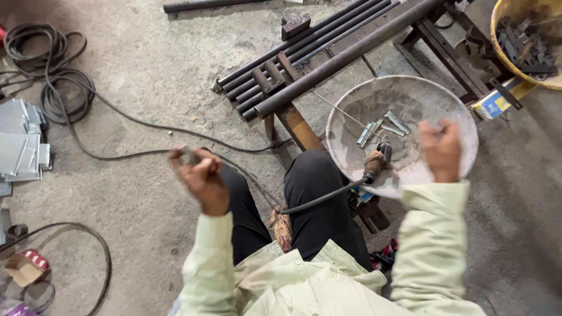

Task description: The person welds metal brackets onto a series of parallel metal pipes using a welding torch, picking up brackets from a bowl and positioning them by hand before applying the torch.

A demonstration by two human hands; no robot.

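My left hand (198, 175) is raised over the concrete floor, fingers closed around a small grey metal piece (188, 155). Out over the near right rim of a shallow round metal pan (374, 93), my right hand (440, 149) is closed; whether it holds anything is unclear. The pan holds several small flat metal strips (383, 127). A welding electrode holder (377, 161) with a thin rod lies on the pan's near edge, its black cable (319, 199) running across my knee. I sit with black trousers and pale green sleeves.
Dark steel pipes (316, 50) lie on a rusty frame beyond my knees. A yellow basin (527, 41) of dark metal pieces sits top right. Coiled black cables (52, 76) and grey sheet-metal parts (20, 143) lie at the left, a small cardboard box (26, 266) bottom left.
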